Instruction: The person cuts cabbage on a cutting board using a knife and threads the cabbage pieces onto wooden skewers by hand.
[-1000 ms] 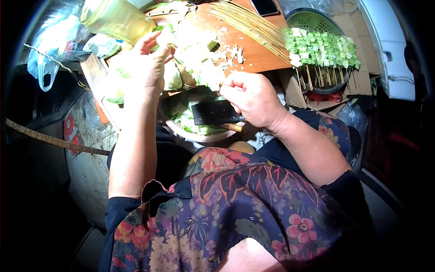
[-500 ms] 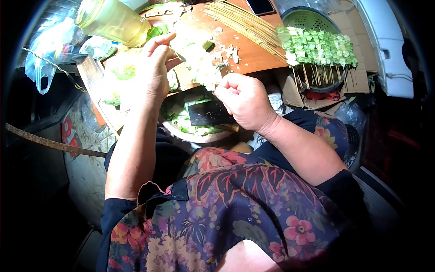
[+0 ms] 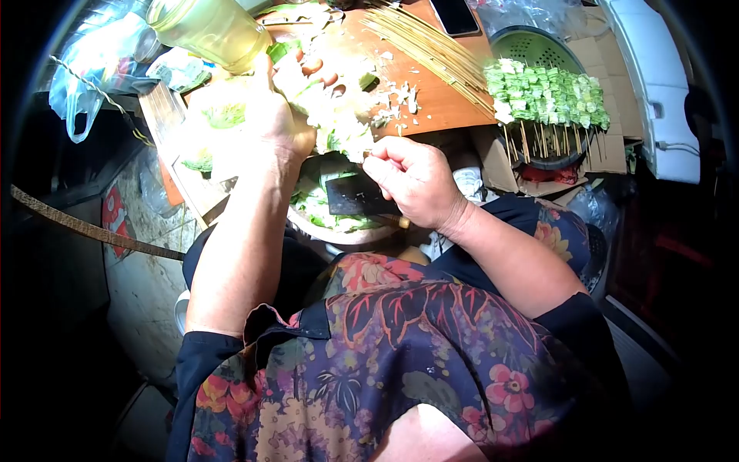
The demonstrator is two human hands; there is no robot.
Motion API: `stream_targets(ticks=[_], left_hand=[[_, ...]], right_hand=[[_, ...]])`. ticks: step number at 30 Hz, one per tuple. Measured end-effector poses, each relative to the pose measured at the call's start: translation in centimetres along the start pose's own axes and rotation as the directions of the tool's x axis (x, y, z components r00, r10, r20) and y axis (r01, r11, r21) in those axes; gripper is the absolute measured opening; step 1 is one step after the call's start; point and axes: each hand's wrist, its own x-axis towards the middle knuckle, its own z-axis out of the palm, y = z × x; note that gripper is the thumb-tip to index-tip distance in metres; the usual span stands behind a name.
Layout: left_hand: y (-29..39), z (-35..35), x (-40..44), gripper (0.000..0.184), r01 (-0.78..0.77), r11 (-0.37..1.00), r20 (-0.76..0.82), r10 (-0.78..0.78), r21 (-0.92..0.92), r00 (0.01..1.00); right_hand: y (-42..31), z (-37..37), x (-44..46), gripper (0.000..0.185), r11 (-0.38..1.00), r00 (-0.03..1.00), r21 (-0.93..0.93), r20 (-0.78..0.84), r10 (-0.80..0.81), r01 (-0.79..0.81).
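My left hand [image 3: 286,115] is palm up, its fingers curled around the far side of a bunch of pale green cabbage pieces [image 3: 342,132]. At the near end of that bunch, my right hand [image 3: 419,183] is closed in a pinch on what looks like a skewer, mostly hidden by the fingers. Below the hands, a dark cleaver blade [image 3: 356,195] rests over a bowl [image 3: 339,236] of cabbage leaves. Bright glare washes out detail around the left hand.
Bare bamboo skewers [image 3: 427,50] lie on the orange-brown board [image 3: 446,104], near a phone [image 3: 456,15]. Loaded cabbage skewers [image 3: 546,94] lie across a green colander [image 3: 539,45] at right. A yellowish plastic jar [image 3: 212,35] and a blue bag [image 3: 96,69] are at left.
My left hand has turned from a raised pinch to palm up, its fingers now behind the cabbage pieces. My right hand keeps its pinch. The whole view has shifted slightly.
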Motion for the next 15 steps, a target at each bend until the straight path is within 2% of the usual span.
stream_targets(ticks=[1, 3, 6, 13, 15], left_hand=[[-0.1, -0.2, 0.2, 0.052, 0.002, 1.000, -0.001, -0.002, -0.002, 1.000], [-0.4, -0.6, 0.5, 0.048, -0.006, 0.998, -0.107, 0.012, 0.055, 0.994], [-1.3, -0.6, 0.3, 0.045, -0.074, 0.989, -0.114, 0.089, 0.131, 0.989], [-2.4, -0.3, -0.7, 0.040, -0.051, 0.991, -0.127, 0.067, 0.125, 0.990], [-2.7, -0.1, -1.0, 0.040, -0.057, 0.978, -0.127, 0.083, 0.201, 0.988]], right_hand=[[0.0, 0.0, 0.0, 0.013, 1.000, 1.000, -0.001, 0.001, 0.002, -0.002], [0.0, 0.0, 0.0, 0.012, 0.998, 0.998, 0.025, 0.009, 0.060, -0.060], [1.1, 0.5, -0.3, 0.012, 1.000, 0.999, -0.026, -0.035, -0.011, 0.010], [1.1, 1.1, -0.7, 0.015, 0.999, 0.997, 0.029, -0.069, 0.016, -0.014], [1.3, 1.1, -0.7, 0.015, 0.999, 0.997, 0.046, -0.078, 0.019, -0.016]])
